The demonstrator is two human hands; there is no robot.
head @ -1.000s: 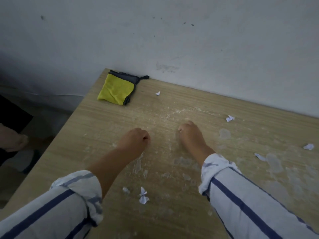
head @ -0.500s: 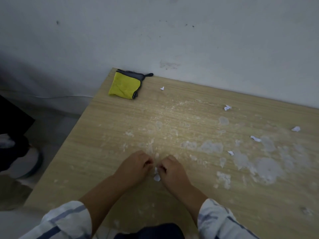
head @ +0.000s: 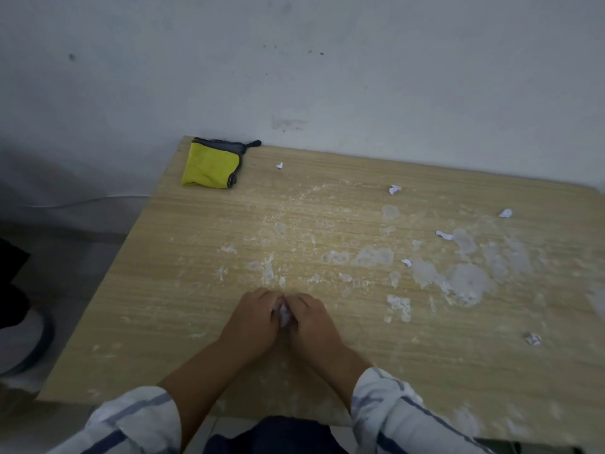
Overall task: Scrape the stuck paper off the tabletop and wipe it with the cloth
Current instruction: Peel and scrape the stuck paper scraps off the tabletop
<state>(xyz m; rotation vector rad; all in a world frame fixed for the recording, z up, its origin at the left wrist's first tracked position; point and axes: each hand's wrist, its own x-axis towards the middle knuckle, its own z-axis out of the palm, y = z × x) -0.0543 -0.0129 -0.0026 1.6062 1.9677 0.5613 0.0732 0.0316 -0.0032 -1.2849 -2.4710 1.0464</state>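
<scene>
My left hand and my right hand are pressed together near the front middle of the wooden tabletop. Between their curled fingers they pinch a small wad of white paper scraps. Whitish patches of stuck paper cover the tabletop's right half, with thinner traces ahead of my hands. A folded yellow cloth with a grey edge lies at the far left corner, well away from both hands.
Loose white paper bits lie scattered: one near the cloth, others at the right. A grey wall runs along the table's far edge. The table's left edge drops to the floor, where a shoe shows.
Both hands pulled back from mid-table toward the front edge and came together. They now touch, pinching the paper wad that lay between them half a second ago.
</scene>
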